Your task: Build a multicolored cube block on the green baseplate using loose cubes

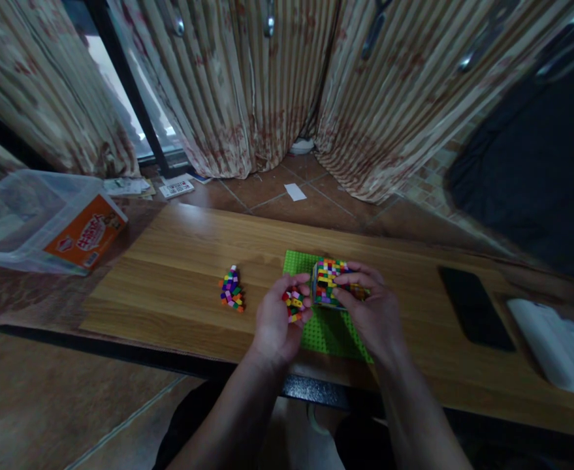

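A green studded baseplate (328, 333) lies on the wooden table (179, 274). On it stands a cube-like block of many small coloured bricks (328, 279). My right hand (372, 310) is curled around the block's right side, fingers pressed on its top and front. My left hand (279, 320) is closed on a small cluster of coloured bricks (294, 305), held just left of the block. A loose pile of coloured bricks (231, 289) rests on the table further left, apart from both hands.
A black phone (475, 307) lies flat at the right, with a white cloth or paper (551, 343) beyond it. A clear plastic box with an orange label (46, 225) sits at the left. Curtains (247, 85) hang behind the table over a tiled floor.
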{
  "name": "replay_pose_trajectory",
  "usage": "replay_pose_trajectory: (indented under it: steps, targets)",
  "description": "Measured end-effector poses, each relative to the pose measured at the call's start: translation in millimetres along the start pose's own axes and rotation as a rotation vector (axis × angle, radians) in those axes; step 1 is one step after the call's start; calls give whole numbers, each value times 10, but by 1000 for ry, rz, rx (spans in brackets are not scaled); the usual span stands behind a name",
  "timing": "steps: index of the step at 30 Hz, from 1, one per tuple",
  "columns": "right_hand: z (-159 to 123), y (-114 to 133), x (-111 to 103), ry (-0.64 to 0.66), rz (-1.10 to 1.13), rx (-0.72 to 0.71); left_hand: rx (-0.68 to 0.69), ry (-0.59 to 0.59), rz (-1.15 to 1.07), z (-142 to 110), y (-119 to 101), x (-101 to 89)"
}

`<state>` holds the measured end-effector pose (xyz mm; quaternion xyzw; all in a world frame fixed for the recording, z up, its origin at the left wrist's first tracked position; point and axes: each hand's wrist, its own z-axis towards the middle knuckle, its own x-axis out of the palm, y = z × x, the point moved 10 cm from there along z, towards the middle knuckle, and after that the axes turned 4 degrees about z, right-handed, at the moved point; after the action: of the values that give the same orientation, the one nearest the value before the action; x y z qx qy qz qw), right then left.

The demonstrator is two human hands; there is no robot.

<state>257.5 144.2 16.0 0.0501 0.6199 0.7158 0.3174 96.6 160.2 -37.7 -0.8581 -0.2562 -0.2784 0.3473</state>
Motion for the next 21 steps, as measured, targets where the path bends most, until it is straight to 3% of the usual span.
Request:
replay_pose_trajectory:
  steps: [4,8,14,21]
  targets:
    - [-24,79,-5,23,-53,-76,-1,35,-16,-8,-3,32]
    - [-134,412,-24,-26,-152,-281,-20,53,-44,-2,18,53]
    - [-322,707,369,248,-233,-435,18,-23,-76,7,-5,10]
    - [-400,723,532,336,-340,-504,6,-57,-43,12,19,-15]
